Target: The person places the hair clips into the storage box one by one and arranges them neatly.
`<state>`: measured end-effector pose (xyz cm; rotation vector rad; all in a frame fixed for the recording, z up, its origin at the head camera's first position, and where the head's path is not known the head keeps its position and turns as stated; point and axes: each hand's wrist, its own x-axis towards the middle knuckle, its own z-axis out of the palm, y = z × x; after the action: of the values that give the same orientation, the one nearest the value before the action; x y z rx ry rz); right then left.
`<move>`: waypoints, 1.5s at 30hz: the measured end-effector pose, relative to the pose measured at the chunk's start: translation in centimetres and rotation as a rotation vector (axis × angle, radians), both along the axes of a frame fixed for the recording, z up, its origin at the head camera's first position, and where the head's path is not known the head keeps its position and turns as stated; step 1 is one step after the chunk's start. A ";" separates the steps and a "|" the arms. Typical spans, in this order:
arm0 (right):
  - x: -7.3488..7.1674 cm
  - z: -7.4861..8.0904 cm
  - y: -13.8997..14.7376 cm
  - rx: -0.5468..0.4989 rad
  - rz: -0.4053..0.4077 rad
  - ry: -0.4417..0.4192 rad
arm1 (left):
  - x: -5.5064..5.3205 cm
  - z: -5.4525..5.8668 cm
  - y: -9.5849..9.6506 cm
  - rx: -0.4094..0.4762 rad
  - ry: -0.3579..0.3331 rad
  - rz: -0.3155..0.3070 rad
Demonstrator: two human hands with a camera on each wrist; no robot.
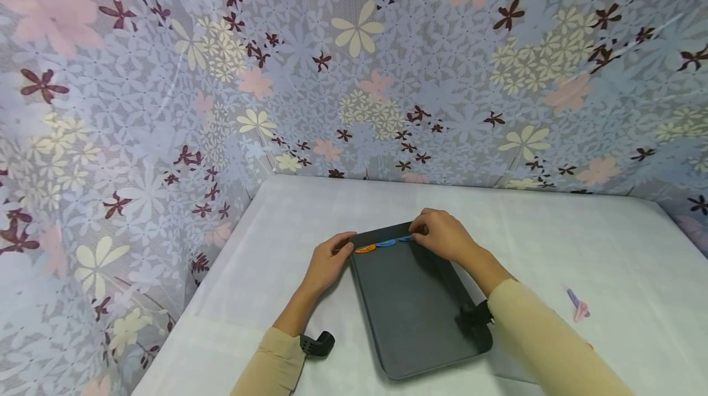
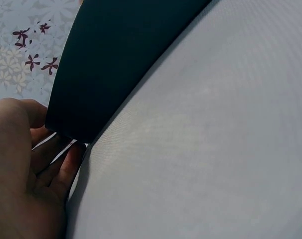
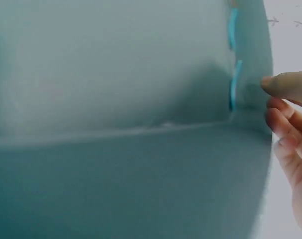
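Observation:
A dark grey rectangular tray (image 1: 415, 316) with raised walls lies at a slant on the white tabletop. At its far left corner my left hand (image 1: 326, 264) grips the wall, thumb on the rim and fingers outside, as the left wrist view shows. My right hand (image 1: 442, 234) pinches the rim near the far right corner, its thumb (image 3: 285, 85) on the inner side and its fingers behind. Along the far wall inside lie a small flat orange piece (image 1: 365, 249) and blue pieces (image 1: 385, 243), one partly hidden by my right hand.
To the right on the white-covered table (image 1: 553, 242) lie small purple and pink pieces (image 1: 579, 308), and a bit of orange (image 1: 589, 345) shows beside my right sleeve. A flower-patterned curtain (image 1: 354, 76) hangs behind the table and along its left side.

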<state>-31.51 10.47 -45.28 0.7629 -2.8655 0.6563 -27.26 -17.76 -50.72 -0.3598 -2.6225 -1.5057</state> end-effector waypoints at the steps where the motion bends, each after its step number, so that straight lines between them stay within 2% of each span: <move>1: 0.0 0.3 0.2 -0.025 0.009 -0.013 | 0.0 0.0 0.0 -0.001 0.002 -0.003; 8: 0.5 2.1 1.1 -0.074 0.047 -0.068 | 0.2 0.5 0.1 -0.006 -0.005 0.001; 14: 0.7 2.4 2.4 -0.095 0.045 -0.088 | 0.1 0.4 0.1 -0.009 -0.006 0.004; 19: 0.7 2.2 4.4 -0.116 -0.001 -0.073 | 0.0 0.2 0.3 -0.006 -0.001 -0.005; 28: 1.3 1.2 7.1 -0.098 -0.022 -0.130 | 0.0 0.0 0.4 0.003 -0.019 0.001; 35: 1.6 0.8 8.1 -0.065 -0.066 -0.144 | 0.0 0.1 0.3 0.007 -0.028 0.009; 39: 1.9 0.5 8.6 -0.050 -0.063 -0.148 | 0.1 0.0 0.2 0.009 -0.046 0.010; 45: 2.6 0.1 9.5 -0.045 -0.060 -0.154 | -0.1 -0.1 0.2 0.008 -0.028 0.018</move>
<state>-28.95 19.96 -45.13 0.6449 -2.9856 0.8017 -27.34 -17.53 -50.79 -0.3159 -2.6324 -1.5270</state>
